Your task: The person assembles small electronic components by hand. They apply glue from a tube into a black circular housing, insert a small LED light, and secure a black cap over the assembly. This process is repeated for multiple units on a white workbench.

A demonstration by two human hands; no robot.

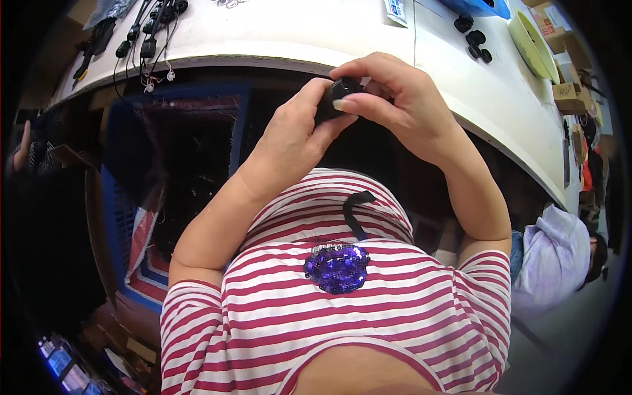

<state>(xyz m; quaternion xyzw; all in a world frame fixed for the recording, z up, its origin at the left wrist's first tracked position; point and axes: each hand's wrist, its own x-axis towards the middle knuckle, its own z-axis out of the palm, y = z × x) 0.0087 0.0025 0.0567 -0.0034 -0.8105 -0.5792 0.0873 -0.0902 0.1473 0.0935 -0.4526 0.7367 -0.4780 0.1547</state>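
Far left: cabled black parts [149, 46] at the worktop [276, 33], their leads hanging over its edge; blue crate [114, 210] below.

Left hand [297, 122]: closed on the lower body of a black cylindrical part [345, 86], thumb toward the wearer. Some fingers hidden.

Centre: the part is held off the worktop, just on the wearer's side of its edge. Long axis seems slanted, lower left to upper right; ridged end up and toward the right hand, other end sunk in the left grip. Exact tilt unclear.

Right hand [395, 92]: thumb and forefinger pinching the ridged end. Both hands touch the part, one at each end; neither is nearer.

Far right: loose black round pieces [474, 38], yellow-green bowl [526, 41].
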